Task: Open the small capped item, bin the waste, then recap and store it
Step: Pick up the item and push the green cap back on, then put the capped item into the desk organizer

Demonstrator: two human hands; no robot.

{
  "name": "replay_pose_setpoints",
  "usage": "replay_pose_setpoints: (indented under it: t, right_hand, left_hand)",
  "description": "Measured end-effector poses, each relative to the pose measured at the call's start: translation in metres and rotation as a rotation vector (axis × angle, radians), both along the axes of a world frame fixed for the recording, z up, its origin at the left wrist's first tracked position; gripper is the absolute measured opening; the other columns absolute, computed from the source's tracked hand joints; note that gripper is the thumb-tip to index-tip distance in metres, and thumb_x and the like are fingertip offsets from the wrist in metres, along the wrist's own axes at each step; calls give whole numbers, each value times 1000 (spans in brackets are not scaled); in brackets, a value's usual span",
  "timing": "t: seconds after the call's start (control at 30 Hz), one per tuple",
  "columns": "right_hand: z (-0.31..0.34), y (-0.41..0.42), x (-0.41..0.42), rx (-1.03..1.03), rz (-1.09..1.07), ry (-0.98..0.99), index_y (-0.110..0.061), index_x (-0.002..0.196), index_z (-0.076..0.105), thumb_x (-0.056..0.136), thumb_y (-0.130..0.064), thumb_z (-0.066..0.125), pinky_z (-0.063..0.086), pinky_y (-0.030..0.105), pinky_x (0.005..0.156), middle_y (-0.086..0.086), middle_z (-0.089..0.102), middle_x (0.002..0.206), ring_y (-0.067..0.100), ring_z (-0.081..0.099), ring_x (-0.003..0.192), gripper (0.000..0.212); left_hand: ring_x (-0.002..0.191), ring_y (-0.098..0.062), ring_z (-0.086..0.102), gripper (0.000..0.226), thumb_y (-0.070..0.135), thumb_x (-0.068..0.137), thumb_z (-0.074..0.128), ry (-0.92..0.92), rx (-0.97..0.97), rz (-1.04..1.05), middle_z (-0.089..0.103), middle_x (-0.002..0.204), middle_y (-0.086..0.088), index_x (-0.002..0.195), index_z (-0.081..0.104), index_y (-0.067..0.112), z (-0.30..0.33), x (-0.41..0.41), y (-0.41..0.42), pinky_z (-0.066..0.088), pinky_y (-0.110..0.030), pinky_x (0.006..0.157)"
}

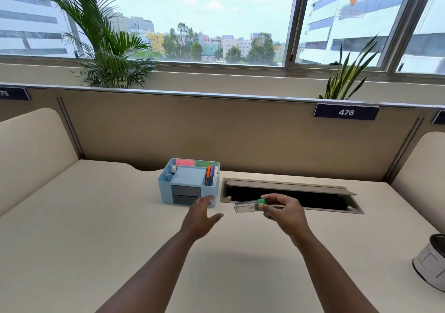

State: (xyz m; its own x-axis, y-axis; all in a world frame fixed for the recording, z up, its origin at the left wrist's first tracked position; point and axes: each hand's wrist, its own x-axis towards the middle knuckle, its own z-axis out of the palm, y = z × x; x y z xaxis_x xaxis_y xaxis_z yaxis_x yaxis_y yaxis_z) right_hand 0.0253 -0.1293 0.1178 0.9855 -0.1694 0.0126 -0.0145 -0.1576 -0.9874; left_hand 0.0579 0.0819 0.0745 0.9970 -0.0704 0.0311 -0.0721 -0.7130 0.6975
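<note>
My right hand (283,210) holds a small clear plastic case with a green end (248,206) above the desk, gripping it at the green end so the clear body points left. My left hand (202,214) hovers open to its left, fingers spread, just in front of the light blue desk organizer (166,192). The organizer holds pens, sticky notes and a notepad, with two grey drawers in its front. A small white bin (431,264) stands at the desk's right edge, partly cut off by the frame.
An open cable hatch (291,196) is set into the desk behind my right hand, its lid raised. A beige partition with the label 476 (346,112) runs along the back. Potted plants stand behind it by the window.
</note>
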Motion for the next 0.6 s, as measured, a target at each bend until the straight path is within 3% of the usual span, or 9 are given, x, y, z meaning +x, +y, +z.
replay_pose_setpoints:
  t: [0.13, 0.23, 0.4, 0.6]
  right_hand:
    - [-9, 24, 22, -37, -1, 19, -6, 92, 69, 72, -4, 74, 57, 35, 77, 12, 68, 83, 19, 63, 73, 21]
    - [-14, 43, 40, -70, -3, 13, -4, 96, 68, 73, -4, 73, 57, 37, 78, 11, 68, 83, 20, 63, 75, 23]
    - [-17, 74, 69, -152, -26, -25, -5, 94, 69, 73, -6, 73, 57, 38, 80, 14, 70, 87, 21, 65, 79, 22]
    - [-15, 116, 105, -243, -48, -96, -10, 93, 70, 70, -15, 76, 53, 33, 71, 3, 66, 82, 20, 60, 72, 24]
  left_hand:
    - [128, -29, 43, 56, 16, 86, 60, -28, 113, 251, 43, 141, -16, 136, 36, 7, -11, 21, 47, 42, -40, 103]
    - [126, -31, 43, 60, 12, 85, 59, -17, 181, 320, 42, 141, -17, 137, 32, 6, -14, 35, 76, 45, -42, 99]
    - [122, -31, 44, 65, 10, 82, 58, 10, 296, 250, 40, 142, -13, 139, 26, 9, -15, 60, 109, 47, -45, 91]
    - [135, -27, 31, 79, 8, 85, 50, 47, 491, 163, 3, 160, -4, 147, 0, 11, -20, 84, 125, 43, -44, 97]
